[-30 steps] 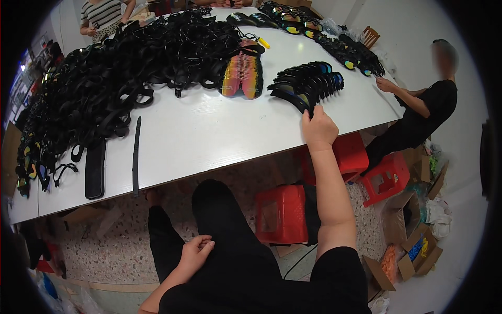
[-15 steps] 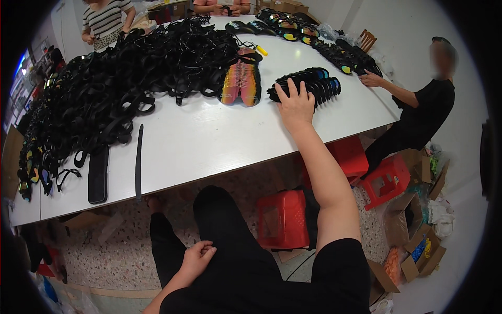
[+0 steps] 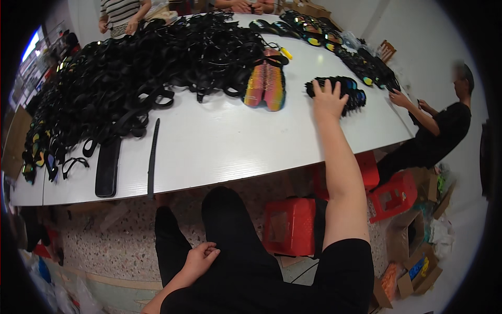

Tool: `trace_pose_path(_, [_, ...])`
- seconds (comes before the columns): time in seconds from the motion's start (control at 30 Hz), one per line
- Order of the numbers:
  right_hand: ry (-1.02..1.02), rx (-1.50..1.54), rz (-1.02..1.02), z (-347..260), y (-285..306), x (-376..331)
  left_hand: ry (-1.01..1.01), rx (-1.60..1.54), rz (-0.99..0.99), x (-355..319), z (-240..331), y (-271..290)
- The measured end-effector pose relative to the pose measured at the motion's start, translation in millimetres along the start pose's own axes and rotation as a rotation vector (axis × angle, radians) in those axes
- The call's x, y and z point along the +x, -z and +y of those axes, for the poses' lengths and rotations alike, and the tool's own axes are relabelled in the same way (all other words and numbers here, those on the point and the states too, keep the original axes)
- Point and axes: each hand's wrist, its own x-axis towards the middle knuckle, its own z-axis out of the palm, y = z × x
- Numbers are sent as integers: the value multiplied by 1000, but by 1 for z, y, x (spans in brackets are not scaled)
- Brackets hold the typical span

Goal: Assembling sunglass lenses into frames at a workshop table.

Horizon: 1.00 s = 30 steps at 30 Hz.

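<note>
A long white table (image 3: 219,141) runs across the view, its near edge bowed by the lens. A big tangled heap of black straps and goggles (image 3: 130,78) covers its far left half. Near the middle of the far side lies a stack of rainbow-tinted lenses (image 3: 265,86), and a row of dark goggles (image 3: 361,65) runs along the far right edge. Two long black strips (image 3: 128,159) lie at the near left edge. Under the table are speckled flooring, red plastic stools (image 3: 290,225) and open cardboard boxes (image 3: 413,251).

The right hand (image 3: 329,99) reaches to the right part of the table, fingers spread, palm pressed down on a short row of dark goggles (image 3: 342,91). The left hand (image 3: 200,260) rests loosely curled on the person's black-trousered thigh, holding nothing. A seated person in black (image 3: 439,131) works at the table's right end.
</note>
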Motion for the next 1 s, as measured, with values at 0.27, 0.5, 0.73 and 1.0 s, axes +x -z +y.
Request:
trace_pose_path(0.27, [-63, -28, -48, 15, -10, 13, -3, 73, -19, 1, -6, 4])
trace_pose_path(0.5, [20, 274, 163, -21, 42, -29, 31, 44, -67, 2, -3, 9])
trace_pose_path(0.73, [430, 713, 313, -99, 84, -70, -12, 98, -90, -5, -1, 12])
trace_pose_path(1.0, [335, 646, 304, -99, 58, -49, -277, 86, -94, -30, 48, 40])
